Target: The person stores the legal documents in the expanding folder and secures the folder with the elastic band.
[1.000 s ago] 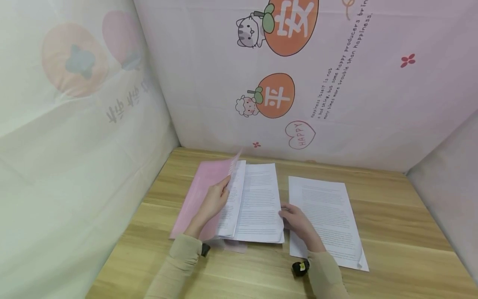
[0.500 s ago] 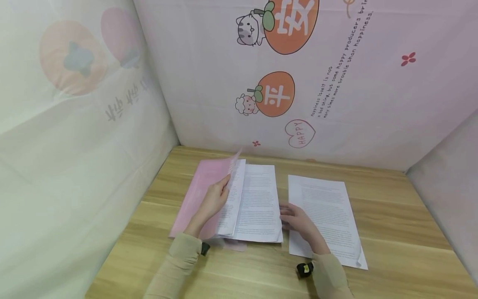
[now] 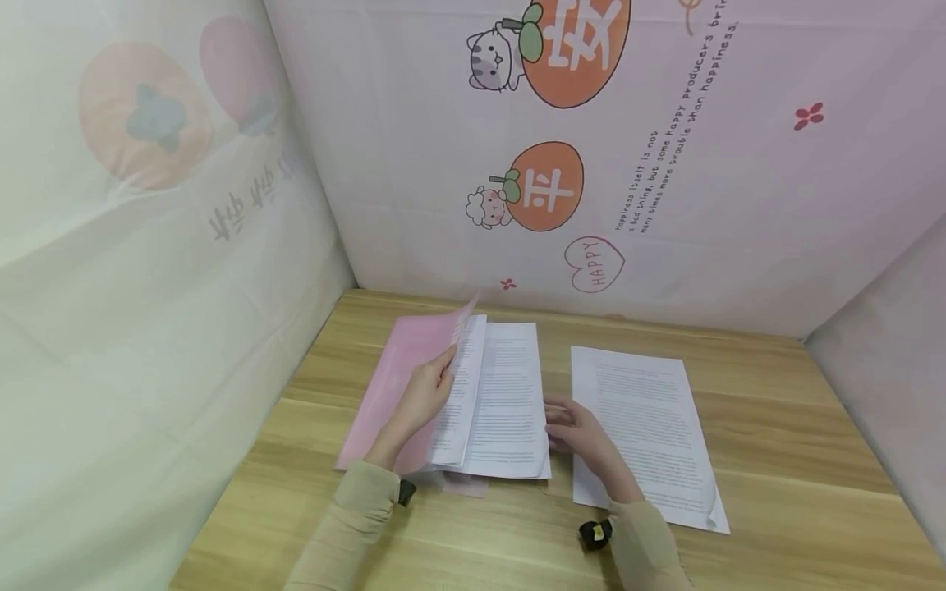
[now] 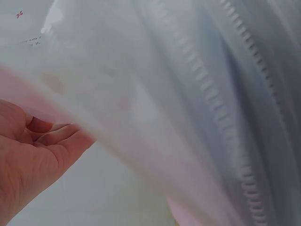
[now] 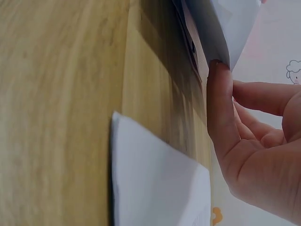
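Note:
My left hand [image 3: 424,394] grips the lifted cover of a pink translucent folder [image 3: 395,349]. In the left wrist view, curled fingers sit at the edge of its clear plastic [image 4: 127,94], and a toothed binding strip shows at the right. Printed sheets [image 3: 510,394] lie partly inside the folder, their left part hidden under a raised page. At their right edge, my right hand [image 3: 580,435] pinches the paper between thumb and fingers. The right wrist view shows the thumb [image 5: 220,99] against the sheets' edge [image 5: 221,37], which is raised off the table.
A second stack of printed paper [image 3: 646,435] lies to the right, its near corner curled, partly under my right forearm. The wooden table [image 3: 783,460] meets a patterned cloth wall [image 3: 414,164] behind and a white cloth [image 3: 148,345] at the left.
The printed sheets have slid a little to the left, further into the folder, with my right hand following at their edge. My left hand and the lifted cover have stayed in place.

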Demonstrator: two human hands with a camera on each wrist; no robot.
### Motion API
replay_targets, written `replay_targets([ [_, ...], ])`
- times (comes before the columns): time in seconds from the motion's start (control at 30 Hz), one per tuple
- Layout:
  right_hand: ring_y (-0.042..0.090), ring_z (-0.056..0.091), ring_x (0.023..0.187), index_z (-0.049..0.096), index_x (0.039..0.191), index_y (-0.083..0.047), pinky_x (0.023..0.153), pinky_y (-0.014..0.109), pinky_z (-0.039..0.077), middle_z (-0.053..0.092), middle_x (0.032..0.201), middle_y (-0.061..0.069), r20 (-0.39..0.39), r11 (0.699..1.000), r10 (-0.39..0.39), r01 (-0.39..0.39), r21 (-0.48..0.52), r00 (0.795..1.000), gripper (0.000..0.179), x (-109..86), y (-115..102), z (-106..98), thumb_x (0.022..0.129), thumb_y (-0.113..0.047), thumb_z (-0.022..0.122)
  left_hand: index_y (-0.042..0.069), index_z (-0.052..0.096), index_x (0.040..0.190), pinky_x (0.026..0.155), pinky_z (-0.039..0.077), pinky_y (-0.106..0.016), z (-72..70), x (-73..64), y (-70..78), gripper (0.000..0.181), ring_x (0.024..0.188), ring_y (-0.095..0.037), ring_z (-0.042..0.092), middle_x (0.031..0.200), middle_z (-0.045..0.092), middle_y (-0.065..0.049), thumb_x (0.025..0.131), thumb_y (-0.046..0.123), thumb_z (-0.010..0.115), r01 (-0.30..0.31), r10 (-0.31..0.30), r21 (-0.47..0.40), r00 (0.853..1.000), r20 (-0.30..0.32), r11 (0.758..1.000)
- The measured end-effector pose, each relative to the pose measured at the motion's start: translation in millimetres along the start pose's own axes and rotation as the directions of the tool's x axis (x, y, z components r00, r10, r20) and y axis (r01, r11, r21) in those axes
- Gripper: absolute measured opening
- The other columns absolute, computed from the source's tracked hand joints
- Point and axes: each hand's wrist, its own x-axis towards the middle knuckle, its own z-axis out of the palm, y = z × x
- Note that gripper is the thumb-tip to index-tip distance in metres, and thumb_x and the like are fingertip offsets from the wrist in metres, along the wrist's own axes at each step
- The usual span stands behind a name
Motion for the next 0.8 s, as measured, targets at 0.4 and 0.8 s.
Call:
replay_targets([
  [0.4,0.026,0.066,0.110,0.040,0.146,0.001,0.082,0.030,0.059,0.055,0.136,0.032,0.019,1.000,-0.026,0.026,0.015,0.999,0.056,0.1,-8.3,14.3,0.092,0.002,0.057,-0.008,0.047,0.142,0.055,0.040,-0.020,-0.1,0.5,1.3,0.050,0.058,-0.011,0.040,0.085,0.065,-0.023,0.092,-0.003,0.046,-0.014,0.014,-0.002,1.000,-0.006,1.000],
  [0.8,0.021,0.067,0.104,0.040,0.146,0.002,0.078,0.027,0.058,0.055,0.134,0.034,0.049,0.998,-0.062,0.060,0.030,0.997,0.056,7.6,-5.4,25.6,0.093,0.003,0.055,-0.008,0.047,0.142,0.052,0.038,-0.019,0.0,-0.8,0.7,0.050,0.054,-0.009,0.035,0.102,0.067,-0.033,0.092,-0.003,0.046,-0.002,0.002,-0.012,1.000,-0.005,1.000],
])
